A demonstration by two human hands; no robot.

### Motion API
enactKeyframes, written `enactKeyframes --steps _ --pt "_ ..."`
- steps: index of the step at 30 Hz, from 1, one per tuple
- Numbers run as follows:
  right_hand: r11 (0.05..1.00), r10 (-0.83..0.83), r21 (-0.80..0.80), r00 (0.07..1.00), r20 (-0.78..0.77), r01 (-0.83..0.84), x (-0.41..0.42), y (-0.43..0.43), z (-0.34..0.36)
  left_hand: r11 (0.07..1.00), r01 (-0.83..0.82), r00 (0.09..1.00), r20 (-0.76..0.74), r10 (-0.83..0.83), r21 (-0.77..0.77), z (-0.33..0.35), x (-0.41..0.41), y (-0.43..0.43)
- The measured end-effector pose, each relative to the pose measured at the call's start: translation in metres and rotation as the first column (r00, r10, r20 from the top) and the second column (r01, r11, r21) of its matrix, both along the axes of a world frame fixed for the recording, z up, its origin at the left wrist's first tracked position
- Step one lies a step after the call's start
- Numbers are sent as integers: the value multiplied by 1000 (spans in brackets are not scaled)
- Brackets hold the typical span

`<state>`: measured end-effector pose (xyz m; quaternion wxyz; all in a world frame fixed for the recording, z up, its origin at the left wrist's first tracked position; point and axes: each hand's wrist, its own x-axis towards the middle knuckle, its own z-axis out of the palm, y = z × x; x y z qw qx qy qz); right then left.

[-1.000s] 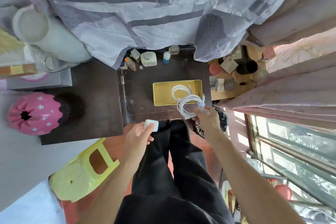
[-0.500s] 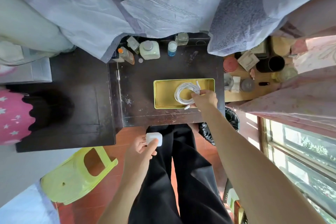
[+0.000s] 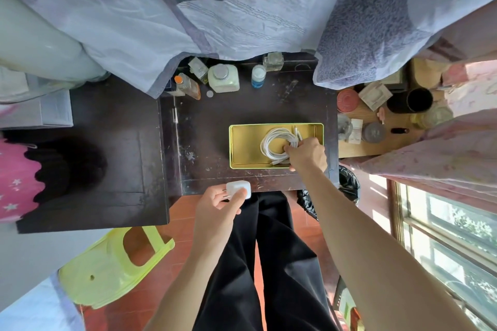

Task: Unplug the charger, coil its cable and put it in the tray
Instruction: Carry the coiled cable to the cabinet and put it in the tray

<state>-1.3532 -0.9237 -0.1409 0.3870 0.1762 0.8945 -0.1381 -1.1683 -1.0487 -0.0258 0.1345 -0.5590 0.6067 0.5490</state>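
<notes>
Head view is showing a dark worktop (image 3: 215,121) filling the centre of the frame, with a gold tray (image 3: 243,142) sitting right of centre. Inside the tray's right half, the coiled white cable (image 3: 271,142) is lying under the right hand (image 3: 306,154), whose fingers are closing on its loops. Below centre, the left hand (image 3: 215,207) is pinching the white charger (image 3: 239,188).

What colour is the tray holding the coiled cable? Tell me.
Gold inside, with a light green rim: the tray, seen clearly from the head view.
</notes>
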Motion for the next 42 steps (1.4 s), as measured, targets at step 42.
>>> enactKeyframes --steps 42 --pt "806 -272 -565 959 -82 180 52 58 106 849 362 920 293 -260 -385 -79 -128 -2"
